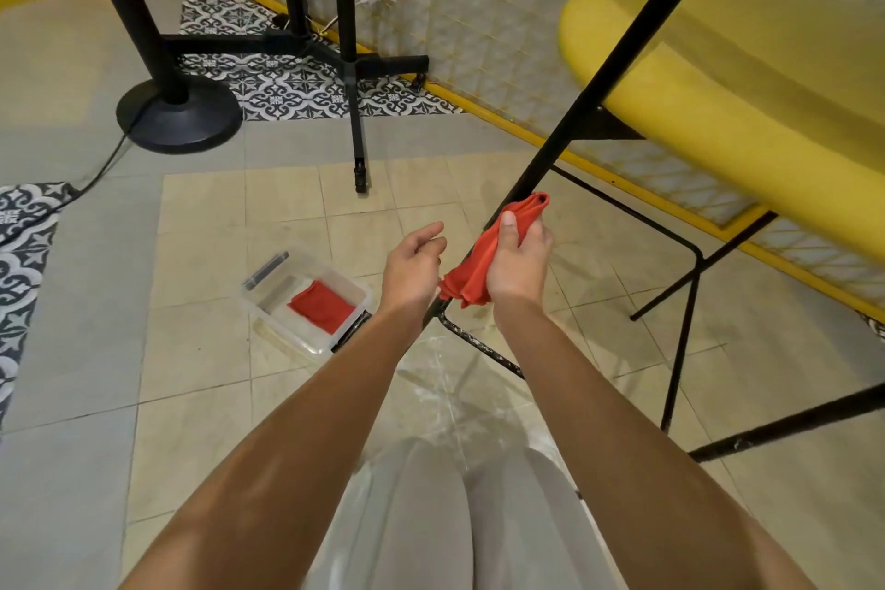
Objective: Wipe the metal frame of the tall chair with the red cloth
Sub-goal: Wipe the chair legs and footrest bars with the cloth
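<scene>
Hands at the lower end of the tall chair's front leg [565,125], a black metal tube slanting down from under the yellow seat [747,77] to a bend near the floor. Our right hand [519,261] is closed around the red cloth [471,271], thumb on top, with the cloth wrapped about the leg, so the grip takes in both fabric and tube. Our left hand [412,266] hovers just beside it, fingers loosely curled and half open, holding nothing; we cannot tell whether it touches the leg.

Below the cloth, the floor rail [483,347] looks scuffed and speckled white, not yet clean by our judgement.

Risks from here: the cloth is bunched, so a loose tail could slip off the tube and leave us rubbing bare-handed. A hard downward stroke may shift the unbraced chair. A clear plastic box [306,297] holding a second red cloth [322,306] sits nearby on the tiles; the left elbow could knock it.
</scene>
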Demonstrator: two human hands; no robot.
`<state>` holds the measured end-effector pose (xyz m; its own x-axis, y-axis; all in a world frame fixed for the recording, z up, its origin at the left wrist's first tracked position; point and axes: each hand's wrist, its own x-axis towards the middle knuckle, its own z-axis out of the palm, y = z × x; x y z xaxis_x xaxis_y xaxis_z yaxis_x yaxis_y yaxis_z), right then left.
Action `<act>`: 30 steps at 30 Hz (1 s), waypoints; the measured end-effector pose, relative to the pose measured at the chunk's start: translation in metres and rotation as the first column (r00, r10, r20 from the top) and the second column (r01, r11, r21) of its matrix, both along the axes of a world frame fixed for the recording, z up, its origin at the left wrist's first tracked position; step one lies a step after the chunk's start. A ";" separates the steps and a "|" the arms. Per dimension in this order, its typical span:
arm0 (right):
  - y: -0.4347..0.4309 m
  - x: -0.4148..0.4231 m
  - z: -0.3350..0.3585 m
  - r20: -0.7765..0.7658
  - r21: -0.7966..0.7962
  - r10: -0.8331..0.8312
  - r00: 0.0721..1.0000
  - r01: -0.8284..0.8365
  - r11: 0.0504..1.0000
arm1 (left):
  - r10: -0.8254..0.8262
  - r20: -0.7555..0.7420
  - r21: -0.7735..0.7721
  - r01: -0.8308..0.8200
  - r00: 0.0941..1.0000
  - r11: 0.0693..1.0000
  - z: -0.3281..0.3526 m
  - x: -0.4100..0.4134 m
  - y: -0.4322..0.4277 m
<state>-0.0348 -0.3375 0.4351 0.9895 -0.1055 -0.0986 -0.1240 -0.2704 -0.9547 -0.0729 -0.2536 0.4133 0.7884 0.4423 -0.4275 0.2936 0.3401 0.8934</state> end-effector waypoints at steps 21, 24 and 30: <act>0.022 -0.011 -0.109 -0.093 -0.130 -0.125 0.988 0.112 0.985 | 0.026 -0.116 -0.165 -0.045 0.993 0.985 -0.067 0.009 0.003; 0.020 -0.010 -0.113 -0.130 -0.142 -0.098 0.987 0.079 0.987 | 0.023 -0.118 -0.143 -0.040 0.993 0.989 -0.070 0.009 0.003; 0.016 -0.008 -0.108 -0.263 -0.076 -0.022 0.965 0.002 0.997 | 0.027 -0.124 -0.124 -0.042 0.992 0.991 -0.067 0.008 0.003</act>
<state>-0.0429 -0.3218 0.3268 0.9284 -0.1342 -0.3466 -0.3717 -0.3367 -0.8651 -0.0651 -0.2507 0.3461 0.7120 0.4046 -0.5738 0.3838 0.4601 0.8007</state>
